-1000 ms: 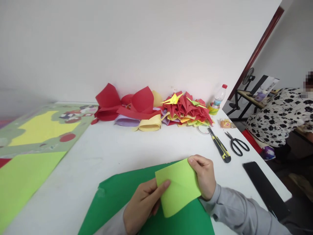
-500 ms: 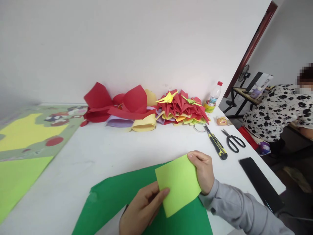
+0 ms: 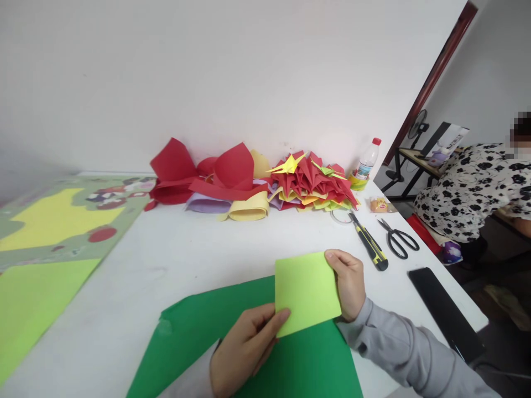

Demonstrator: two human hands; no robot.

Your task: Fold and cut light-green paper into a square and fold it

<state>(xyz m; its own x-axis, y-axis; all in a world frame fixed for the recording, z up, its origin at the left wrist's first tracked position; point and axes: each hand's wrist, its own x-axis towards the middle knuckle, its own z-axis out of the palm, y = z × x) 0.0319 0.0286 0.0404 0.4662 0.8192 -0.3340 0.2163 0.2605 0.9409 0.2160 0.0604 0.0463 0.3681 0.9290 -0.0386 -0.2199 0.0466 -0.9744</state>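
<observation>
A square of lime-green paper (image 3: 307, 293) is held up between my two hands. My left hand (image 3: 249, 345) pinches its lower left edge, thumb on the front face and fingers behind. At the upper right corner my right hand (image 3: 349, 284) grips it, thumb along the edge; the fingers behind the paper are partly hidden. Beneath both hands a large dark green sheet (image 3: 207, 320) lies on the white table (image 3: 166, 276), partly covered by the hands and the square.
Folded red, purple and yellow paper shapes (image 3: 224, 182) and a pile of paper cranes (image 3: 311, 179) line the wall. To the right lie a utility knife (image 3: 369, 243), scissors (image 3: 399, 239), a bottle (image 3: 367, 163) and a black flat object (image 3: 446, 315). A person (image 3: 481, 188) sits beyond.
The lime-green square has been turned slightly so its edges sit straighter, and its lower edge has risen. Both hands keep their hold. The camera view has shifted a little.
</observation>
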